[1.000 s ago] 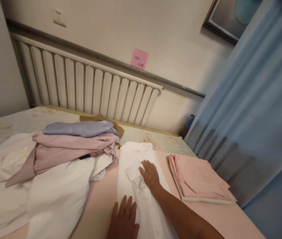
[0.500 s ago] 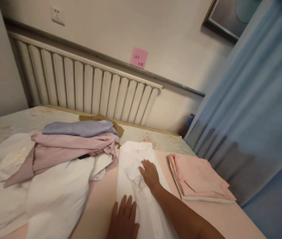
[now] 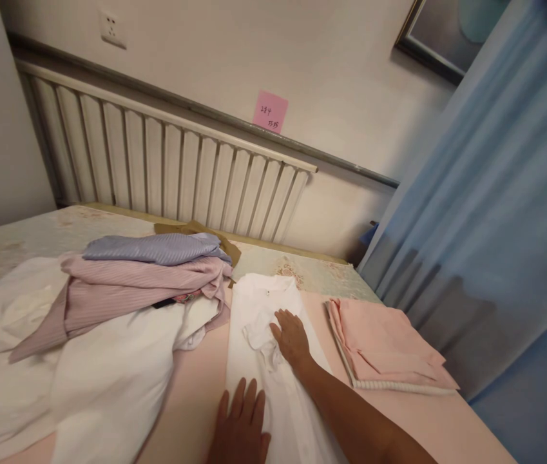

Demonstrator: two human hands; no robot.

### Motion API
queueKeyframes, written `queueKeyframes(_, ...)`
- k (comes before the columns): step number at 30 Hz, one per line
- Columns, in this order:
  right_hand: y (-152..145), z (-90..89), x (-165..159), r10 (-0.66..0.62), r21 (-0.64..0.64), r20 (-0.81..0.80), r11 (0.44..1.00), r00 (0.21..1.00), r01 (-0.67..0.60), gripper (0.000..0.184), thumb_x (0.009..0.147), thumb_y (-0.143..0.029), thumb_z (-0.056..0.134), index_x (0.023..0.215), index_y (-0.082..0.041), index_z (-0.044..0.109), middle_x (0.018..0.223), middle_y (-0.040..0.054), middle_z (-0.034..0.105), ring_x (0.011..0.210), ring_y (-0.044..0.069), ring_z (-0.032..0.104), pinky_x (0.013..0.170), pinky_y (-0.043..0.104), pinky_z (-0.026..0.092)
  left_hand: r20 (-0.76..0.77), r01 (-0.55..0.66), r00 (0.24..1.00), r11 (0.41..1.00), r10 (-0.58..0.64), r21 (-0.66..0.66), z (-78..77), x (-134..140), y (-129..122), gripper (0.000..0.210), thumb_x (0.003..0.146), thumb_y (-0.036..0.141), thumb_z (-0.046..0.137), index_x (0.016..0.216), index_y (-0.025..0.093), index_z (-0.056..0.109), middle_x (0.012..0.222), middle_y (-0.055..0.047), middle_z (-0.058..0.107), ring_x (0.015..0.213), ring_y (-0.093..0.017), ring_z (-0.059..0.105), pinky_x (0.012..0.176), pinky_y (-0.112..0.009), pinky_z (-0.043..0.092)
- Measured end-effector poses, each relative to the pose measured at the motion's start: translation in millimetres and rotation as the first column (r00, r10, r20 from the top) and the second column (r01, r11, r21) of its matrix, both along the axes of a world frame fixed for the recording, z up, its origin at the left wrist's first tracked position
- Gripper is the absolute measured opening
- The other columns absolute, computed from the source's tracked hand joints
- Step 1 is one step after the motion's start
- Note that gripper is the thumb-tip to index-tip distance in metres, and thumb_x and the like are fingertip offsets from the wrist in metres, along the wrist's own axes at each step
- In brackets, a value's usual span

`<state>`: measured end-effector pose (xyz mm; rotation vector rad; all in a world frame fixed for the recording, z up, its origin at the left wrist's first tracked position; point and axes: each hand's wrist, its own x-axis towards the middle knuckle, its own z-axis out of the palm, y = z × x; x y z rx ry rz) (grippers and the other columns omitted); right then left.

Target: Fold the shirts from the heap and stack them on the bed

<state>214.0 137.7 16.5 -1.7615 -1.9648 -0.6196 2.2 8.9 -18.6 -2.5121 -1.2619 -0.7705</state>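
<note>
A white shirt (image 3: 254,296) lies lengthwise on the pink sheet, its collar pointing toward the wall. Part of it, with a ruffled edge, is folded over the middle, and small buttons show lower down. My right hand (image 3: 292,338) rests flat on this folded part, fingers stretched out. Nearer to me, my left hand (image 3: 240,422) lies with fingers spread at the shirt's left edge; its lower part is cut off by the frame. Neither hand grips anything.
Left of the shirt is a pile of white cloth (image 3: 113,361), a mauve ribbed garment (image 3: 123,290) and a blue-grey one (image 3: 152,249). Folded pink clothes (image 3: 389,341) lie at the right. A radiator (image 3: 176,161) stands behind the bed, a blue curtain (image 3: 476,225) at the right.
</note>
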Motion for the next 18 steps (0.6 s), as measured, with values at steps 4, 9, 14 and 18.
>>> queueKeyframes(4, 0.3, -1.4, 0.4, 0.009, 0.022, -0.011, 1.0, 1.0, -0.008, 0.034, 0.097, -0.037, 0.041, 0.122, -0.022, 0.058, 0.126, 0.0075, 0.061, 0.124, 0.022, 0.049, 0.105, 0.042, 0.034, -0.029, 0.019, 0.999, 0.998, -0.02, -0.057, 2.5, -0.6, -0.5, 0.055, 0.077, 0.023, 0.05, 0.131, 0.026, 0.051, 0.142, -0.005, 0.047, 0.131, -0.031, 0.039, 0.105, -0.053, 0.025)
queueKeyframes(9, 1.3, -3.2, 1.0, 0.024, 0.028, -0.012, 0.999, 1.0, -0.023, 0.033, 0.097, -0.037, 0.041, 0.121, -0.022, 0.058, 0.126, 0.0076, 0.061, 0.123, 0.022, 0.05, 0.105, 0.042, 0.034, -0.023, 0.0, 1.0, 1.0, -0.001, -0.03, 6.0, 1.2, -0.9, 0.054, 0.074, 0.021, 0.05, 0.128, 0.025, 0.054, 0.139, -0.006, 0.05, 0.129, -0.031, 0.042, 0.102, -0.055, 0.028)
queueKeyframes(14, 1.6, -2.5, 1.1, 0.016, 0.019, -0.017, 1.0, 1.0, -0.015, 0.034, 0.097, -0.037, 0.041, 0.121, -0.022, 0.058, 0.127, 0.0079, 0.06, 0.124, 0.023, 0.049, 0.105, 0.043, 0.034, -0.008, 0.005, 1.0, 1.0, -0.005, 0.021, 5.6, 0.8, -0.7, 0.053, 0.075, 0.021, 0.049, 0.127, 0.025, 0.054, 0.138, -0.006, 0.051, 0.128, -0.03, 0.042, 0.102, -0.054, 0.027)
queueKeyframes(18, 1.6, -1.8, 1.1, 0.011, 0.003, -0.022, 1.0, 1.0, -0.011, 0.034, 0.096, -0.037, 0.042, 0.122, -0.022, 0.058, 0.127, 0.0077, 0.06, 0.124, 0.023, 0.049, 0.105, 0.043, 0.035, -0.013, 0.001, 1.0, 1.0, -0.001, 0.006, 5.4, 0.3, -1.0, 0.053, 0.074, 0.022, 0.05, 0.127, 0.025, 0.054, 0.139, -0.006, 0.051, 0.129, -0.031, 0.041, 0.102, -0.054, 0.027)
